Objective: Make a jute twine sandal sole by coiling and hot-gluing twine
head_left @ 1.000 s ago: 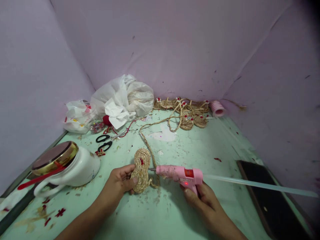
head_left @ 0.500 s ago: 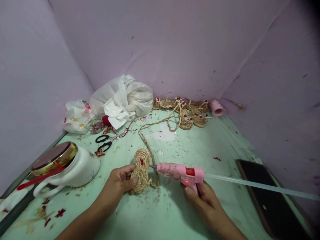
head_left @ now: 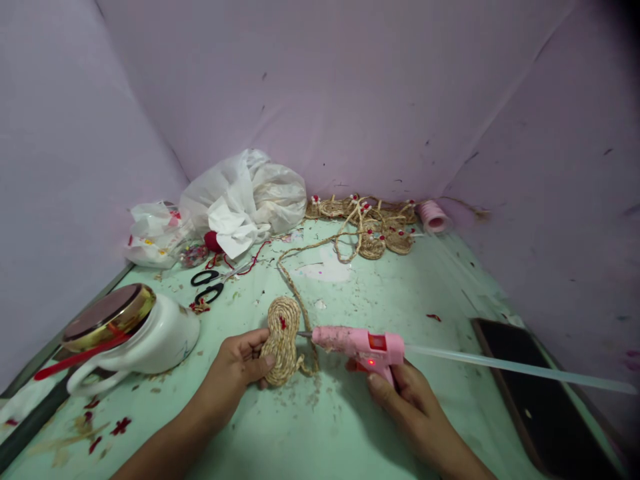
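Observation:
Between the thumb and fingers of my left hand [head_left: 245, 363] is a coiled braided-rope sole [head_left: 283, 350], shaped like a small figure eight with a red mark near its top. A loose braided cord [head_left: 297, 287] trails from its lower right side up across the table. My right hand [head_left: 407, 407] grips the handle of a pink glue gun [head_left: 357, 341], whose red light is lit. The gun's metal nozzle points left, at the sole's right edge. A long clear glue stick [head_left: 500, 363] sticks out of its back.
A white teapot or mug [head_left: 170, 333] with a gold-rimmed lid and black-handled scissors [head_left: 210, 287] lie left. Plastic bags [head_left: 245, 193], finished rope pieces [head_left: 373, 243] and a pink spool [head_left: 433, 217] stand along the back wall. A dark phone [head_left: 540, 400] lies right.
The glue gun has shifted slightly left and down, its nozzle still by the sole's edge, and its red trigger now shows. My left hand and the sole have hardly moved.

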Tool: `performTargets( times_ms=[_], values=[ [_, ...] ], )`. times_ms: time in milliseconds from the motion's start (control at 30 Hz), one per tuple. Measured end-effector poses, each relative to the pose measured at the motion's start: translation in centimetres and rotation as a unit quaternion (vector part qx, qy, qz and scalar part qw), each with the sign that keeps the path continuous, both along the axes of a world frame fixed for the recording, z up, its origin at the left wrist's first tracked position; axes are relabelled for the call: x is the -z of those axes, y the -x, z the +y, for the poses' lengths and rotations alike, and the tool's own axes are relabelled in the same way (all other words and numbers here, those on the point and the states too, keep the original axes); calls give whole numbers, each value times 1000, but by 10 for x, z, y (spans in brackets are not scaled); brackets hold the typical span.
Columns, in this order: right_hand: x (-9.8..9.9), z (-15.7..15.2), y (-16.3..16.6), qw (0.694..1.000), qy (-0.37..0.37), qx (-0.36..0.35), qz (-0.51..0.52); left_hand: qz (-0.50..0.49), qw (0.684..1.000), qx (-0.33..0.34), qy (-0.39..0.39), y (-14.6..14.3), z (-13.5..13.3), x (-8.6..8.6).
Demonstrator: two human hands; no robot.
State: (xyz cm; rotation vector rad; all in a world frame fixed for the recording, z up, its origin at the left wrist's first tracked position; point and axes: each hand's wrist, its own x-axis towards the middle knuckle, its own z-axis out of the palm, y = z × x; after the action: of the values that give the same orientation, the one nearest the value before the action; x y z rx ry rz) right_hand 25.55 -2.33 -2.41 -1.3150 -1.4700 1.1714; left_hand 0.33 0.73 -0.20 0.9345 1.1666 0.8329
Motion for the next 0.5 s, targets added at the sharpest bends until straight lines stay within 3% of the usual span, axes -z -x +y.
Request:
performTargets(
  times_ms=[500],
  values=[
    [-2,-1,2,998,-12,42,-33,7,1000,-8,3,-1,1,-2]
  ],
)
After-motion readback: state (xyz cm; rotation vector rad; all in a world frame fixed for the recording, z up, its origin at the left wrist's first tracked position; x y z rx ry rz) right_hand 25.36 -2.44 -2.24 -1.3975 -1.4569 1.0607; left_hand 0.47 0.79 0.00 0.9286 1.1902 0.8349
